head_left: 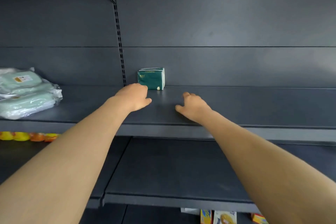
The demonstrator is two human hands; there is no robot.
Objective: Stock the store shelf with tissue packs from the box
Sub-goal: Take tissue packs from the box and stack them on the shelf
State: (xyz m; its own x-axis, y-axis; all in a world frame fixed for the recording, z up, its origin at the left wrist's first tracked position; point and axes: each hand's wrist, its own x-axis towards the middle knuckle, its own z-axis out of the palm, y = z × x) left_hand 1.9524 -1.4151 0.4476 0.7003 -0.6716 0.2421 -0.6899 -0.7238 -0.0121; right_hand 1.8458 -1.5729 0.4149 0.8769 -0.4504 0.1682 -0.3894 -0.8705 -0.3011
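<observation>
Tissue pack (151, 78), green, upright at shelf (254, 103) back, leaving room in front; left hand (133, 97) beside it, fingers curled, contact unclear; right hand (193, 105) loosely spread, empty.

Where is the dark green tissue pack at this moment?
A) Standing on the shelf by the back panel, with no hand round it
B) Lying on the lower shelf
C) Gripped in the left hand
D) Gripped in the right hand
A: the green tissue pack stands on the shelf against the back panel, and the left hand and right hand in front of it hold nothing.
</observation>
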